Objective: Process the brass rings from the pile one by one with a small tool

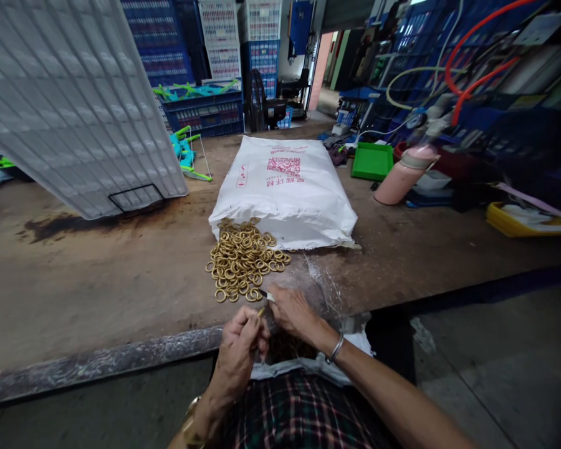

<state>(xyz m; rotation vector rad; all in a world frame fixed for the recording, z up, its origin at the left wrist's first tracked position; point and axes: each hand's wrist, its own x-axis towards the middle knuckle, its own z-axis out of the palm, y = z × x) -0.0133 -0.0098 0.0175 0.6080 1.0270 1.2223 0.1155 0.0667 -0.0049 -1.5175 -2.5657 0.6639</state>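
1. Left hand (243, 333): pinching one ring (261, 312), seen nearly edge-on, in front of the sack (285, 193).
2. Right hand (290, 307): closed around a small tool (268, 295), its long axis slanting, dark tip toward the ring pile (240, 259) at the sack's near edge.

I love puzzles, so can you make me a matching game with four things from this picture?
Things:
1. Round gold-coloured rings
2. Big white rectangular sack
3. Pink cylindrical bottle
4. The person's right hand

Clues:
A. To the right of the sack
B. Holding a small dark-tipped tool
C. Piled at the sack's near edge
D. Lying flat, with red print

Right pairs: 1-C, 2-D, 3-A, 4-B
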